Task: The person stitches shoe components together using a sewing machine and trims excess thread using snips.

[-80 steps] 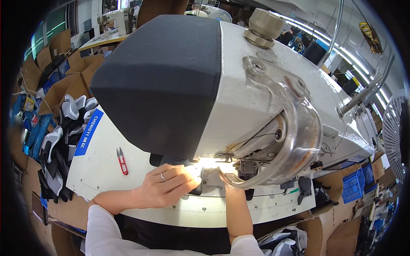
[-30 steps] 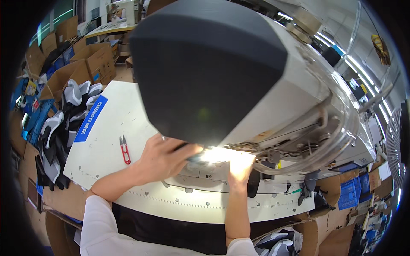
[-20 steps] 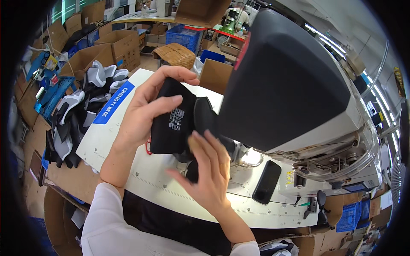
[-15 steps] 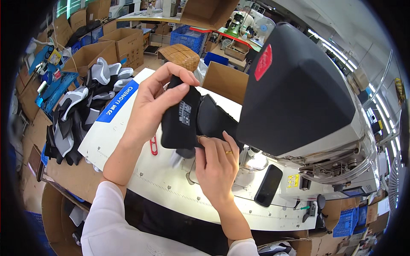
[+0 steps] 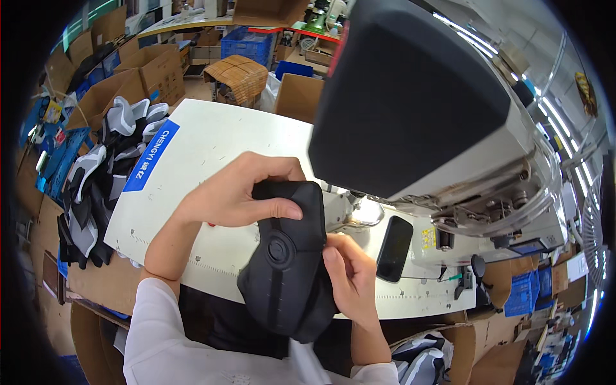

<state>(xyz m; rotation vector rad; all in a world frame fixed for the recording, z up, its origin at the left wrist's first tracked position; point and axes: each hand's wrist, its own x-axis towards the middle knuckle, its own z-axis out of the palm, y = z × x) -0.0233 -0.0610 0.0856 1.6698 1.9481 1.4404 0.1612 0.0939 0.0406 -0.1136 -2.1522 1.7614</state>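
Between my hands is a black padded fabric piece (image 5: 277, 282), its surface showing a round raised disc and a narrow strip running down from it. My left hand (image 5: 247, 192) pinches its top edge, thumb across the front and fingers behind. At its right edge, my right hand (image 5: 351, 276) is closed on the fabric with curled fingers. The lower part hangs over the table's near edge, toward my body. A pale, blurred strip (image 5: 307, 362) dangles below it. Just behind and to the right stands the sewing machine (image 5: 410, 102) with its large black cover.
The white machine table (image 5: 212, 138) spreads beneath my hands. A black phone (image 5: 394, 249) lies right of my right hand. Black and grey fabric pieces (image 5: 86, 205) are heaped at the left; similar ones fill a box (image 5: 459, 343) at lower right. Cardboard boxes (image 5: 157, 70) stand behind.
The fabric piece has come down and nearer my body and is turned, so the disc side shows instead of the printed label. Both hands moved with it. The view has shifted slightly.
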